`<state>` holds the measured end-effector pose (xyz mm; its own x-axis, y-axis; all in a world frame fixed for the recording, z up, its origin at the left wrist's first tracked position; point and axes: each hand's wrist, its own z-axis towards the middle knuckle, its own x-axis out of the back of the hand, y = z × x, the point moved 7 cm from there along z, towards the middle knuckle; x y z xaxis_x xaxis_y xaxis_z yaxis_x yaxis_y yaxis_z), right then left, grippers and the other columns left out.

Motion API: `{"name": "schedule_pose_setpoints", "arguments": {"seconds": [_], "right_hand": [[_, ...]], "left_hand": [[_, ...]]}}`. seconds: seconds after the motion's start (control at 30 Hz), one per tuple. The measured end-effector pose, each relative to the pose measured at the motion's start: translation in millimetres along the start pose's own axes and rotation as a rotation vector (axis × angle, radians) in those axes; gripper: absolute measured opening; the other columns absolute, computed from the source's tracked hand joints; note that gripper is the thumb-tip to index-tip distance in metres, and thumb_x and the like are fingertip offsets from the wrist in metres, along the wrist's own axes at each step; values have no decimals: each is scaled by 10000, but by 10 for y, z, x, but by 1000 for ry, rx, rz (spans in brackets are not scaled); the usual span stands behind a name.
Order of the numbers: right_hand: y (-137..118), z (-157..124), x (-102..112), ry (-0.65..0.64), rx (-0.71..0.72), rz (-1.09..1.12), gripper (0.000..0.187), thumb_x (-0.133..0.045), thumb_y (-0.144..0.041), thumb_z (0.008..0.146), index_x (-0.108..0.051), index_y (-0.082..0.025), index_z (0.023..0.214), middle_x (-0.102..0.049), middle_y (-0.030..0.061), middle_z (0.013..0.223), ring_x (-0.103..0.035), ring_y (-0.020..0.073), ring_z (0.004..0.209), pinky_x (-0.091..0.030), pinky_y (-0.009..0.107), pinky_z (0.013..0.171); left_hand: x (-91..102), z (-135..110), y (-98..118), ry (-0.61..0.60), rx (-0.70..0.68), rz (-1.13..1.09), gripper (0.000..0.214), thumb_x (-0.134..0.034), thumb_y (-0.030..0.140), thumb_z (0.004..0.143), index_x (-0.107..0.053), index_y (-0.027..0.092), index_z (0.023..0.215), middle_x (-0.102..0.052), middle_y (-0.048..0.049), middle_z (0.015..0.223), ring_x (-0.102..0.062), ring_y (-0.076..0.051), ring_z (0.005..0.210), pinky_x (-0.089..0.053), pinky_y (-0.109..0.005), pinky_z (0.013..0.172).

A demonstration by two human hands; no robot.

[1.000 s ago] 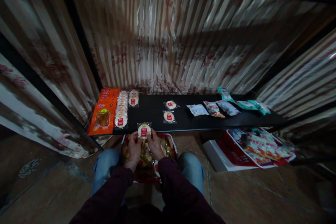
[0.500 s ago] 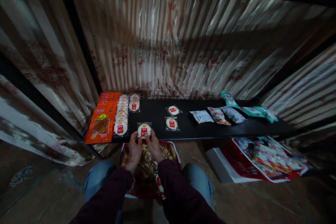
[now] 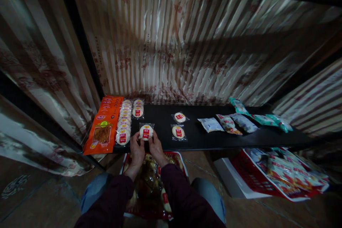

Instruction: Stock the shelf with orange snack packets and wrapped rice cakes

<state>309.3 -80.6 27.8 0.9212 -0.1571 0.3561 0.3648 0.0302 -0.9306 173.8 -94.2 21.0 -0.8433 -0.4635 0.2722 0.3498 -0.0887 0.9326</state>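
Both of my hands pinch one round white snack pack (image 3: 146, 131) with a red label, in clear wrap, over the front edge of the black shelf (image 3: 208, 139). My left hand (image 3: 137, 150) grips its left side and my right hand (image 3: 155, 148) its right side. Left of it runs a row of several like packs (image 3: 124, 123), and a short second row (image 3: 138, 108) lies further back. Two single packs (image 3: 179, 124) lie to the right. A red bag of more snacks (image 3: 149, 181) rests on my lap.
Orange flat packs (image 3: 103, 128) lie at the shelf's left end. White, patterned and teal pouches (image 3: 240, 121) spread along its right half. A red and white printed bag (image 3: 278, 174) lies on the floor under the right side. Striped foil covers the walls behind.
My hands have carried the pack forward, from above the lap bag to over the shelf's front edge beside the row of packs. The view has tilted slightly.
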Motion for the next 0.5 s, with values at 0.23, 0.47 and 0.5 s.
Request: {"name": "schedule_pose_setpoints", "arguments": {"seconds": [0.23, 0.47, 0.5], "right_hand": [[-45, 277, -54, 36, 58, -34, 413, -429, -272, 860, -519, -148, 1244, -662, 99, 1131, -628, 190, 1015, -460, 314, 931], [-13, 530, -145, 84, 57, -122, 419, -441, -241, 831, -542, -130, 1222, -667, 115, 1100, -632, 199, 992, -464, 322, 922], [-11, 558, -160, 88, 62, -126, 420, -442, -239, 830, -542, -132, 1223, -668, 112, 1098, -632, 199, 990, -465, 322, 921]], "left_hand": [[-26, 253, 141, 20, -88, 72, 282, -467, 141, 765, -548, 169, 1033, -599, -89, 999, -574, -211, 958, -467, -409, 899], [-93, 446, 208, -15, -166, 186, 337, -444, 140, 769, -546, 171, 1088, -576, -120, 1109, -511, -248, 1111, -390, -469, 1007], [-106, 460, 203, -15, -163, 201, 345, -445, 155, 775, -543, 159, 1106, -572, -131, 1124, -504, -256, 1126, -372, -479, 1023]]}}
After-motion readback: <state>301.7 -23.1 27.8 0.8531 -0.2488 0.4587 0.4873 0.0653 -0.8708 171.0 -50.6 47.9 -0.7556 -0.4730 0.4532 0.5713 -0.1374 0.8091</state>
